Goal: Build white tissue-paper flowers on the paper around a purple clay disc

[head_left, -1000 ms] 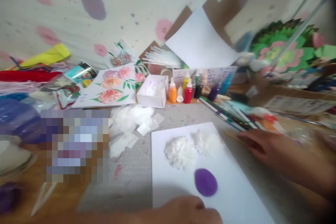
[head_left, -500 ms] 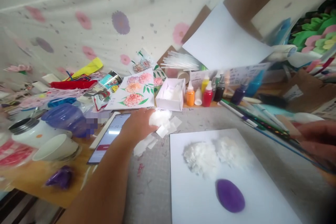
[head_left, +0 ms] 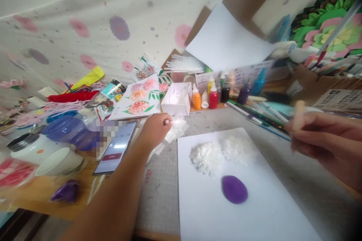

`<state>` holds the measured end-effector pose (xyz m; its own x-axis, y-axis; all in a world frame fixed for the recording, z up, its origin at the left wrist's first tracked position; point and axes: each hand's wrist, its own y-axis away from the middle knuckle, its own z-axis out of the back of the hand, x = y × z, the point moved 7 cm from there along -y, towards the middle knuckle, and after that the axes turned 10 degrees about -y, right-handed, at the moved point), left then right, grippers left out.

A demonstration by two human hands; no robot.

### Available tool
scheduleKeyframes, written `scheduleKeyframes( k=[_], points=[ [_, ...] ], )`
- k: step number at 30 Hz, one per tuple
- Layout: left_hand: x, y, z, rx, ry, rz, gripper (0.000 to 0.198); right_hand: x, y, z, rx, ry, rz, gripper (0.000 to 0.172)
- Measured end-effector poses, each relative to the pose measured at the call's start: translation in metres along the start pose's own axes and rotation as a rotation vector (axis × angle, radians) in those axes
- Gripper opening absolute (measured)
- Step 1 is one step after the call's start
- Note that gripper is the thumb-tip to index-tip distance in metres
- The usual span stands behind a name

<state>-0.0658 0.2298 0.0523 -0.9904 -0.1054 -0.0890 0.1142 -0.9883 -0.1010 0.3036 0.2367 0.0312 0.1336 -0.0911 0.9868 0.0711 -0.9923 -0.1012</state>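
My left hand (head_left: 157, 131) is closed in a fist at the pile of small white paper squares (head_left: 175, 131); whatever is inside its fingers is hidden. At the right, my right hand (head_left: 328, 145) pinches a short pale wooden stick (head_left: 298, 115) that points up. Between the hands lies a white sheet (head_left: 203, 211) on the grey cutting mat (head_left: 158, 203). Two fluffy white paper clusters (head_left: 206, 157) sit on its upper part. Below them is a smooth purple oval (head_left: 234, 189), flat on the sheet.
Behind the mat stand a white box (head_left: 177, 99), several paint bottles (head_left: 213, 96) and a flower picture (head_left: 135, 98). Brushes and pens (head_left: 251, 116) lie at the right. A phone (head_left: 115, 148), a white cup (head_left: 60, 162) and a purple wrapped lump (head_left: 65, 191) are on the left.
The view has shifted slightly right. My right hand has come further into view with the stick raised. My left hand has closed more tightly, and the white clump at its fingers is no longer visible.
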Motion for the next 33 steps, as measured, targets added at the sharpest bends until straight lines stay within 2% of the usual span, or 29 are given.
scheduleKeyframes(
  k=[4,7,10,17,20,24,28,33],
  points=[
    [-0.042,0.003,-0.003,0.067,0.101,-0.127,0.017,0.01,0.005,-0.03,0.1,-0.133,-0.064,0.013],
    [-0.056,0.004,-0.007,0.119,0.15,-0.177,0.024,0.008,0.009,-0.045,0.157,-0.163,-0.121,0.014],
    [-0.054,0.005,-0.011,0.152,0.207,-0.182,0.032,0.001,0.008,-0.047,0.175,-0.164,-0.149,0.013],
    [-0.036,0.008,-0.021,0.161,0.387,-0.144,0.035,-0.003,-0.003,-0.047,0.146,-0.222,-0.111,0.016],
    [-0.037,0.009,-0.018,0.113,0.478,-0.149,0.045,-0.003,-0.004,-0.054,0.16,-0.25,-0.077,0.014],
    [-0.046,0.015,-0.019,0.098,0.555,-0.156,0.04,-0.002,-0.001,-0.064,0.201,-0.262,-0.044,0.012],
    [-0.057,0.022,-0.022,0.088,0.635,-0.16,0.031,0.004,-0.003,-0.081,0.254,-0.288,0.01,0.01],
    [-0.066,0.03,-0.023,0.094,0.688,-0.184,0.027,0.0,-0.011,-0.116,0.339,-0.282,0.043,0.008]
  ],
)
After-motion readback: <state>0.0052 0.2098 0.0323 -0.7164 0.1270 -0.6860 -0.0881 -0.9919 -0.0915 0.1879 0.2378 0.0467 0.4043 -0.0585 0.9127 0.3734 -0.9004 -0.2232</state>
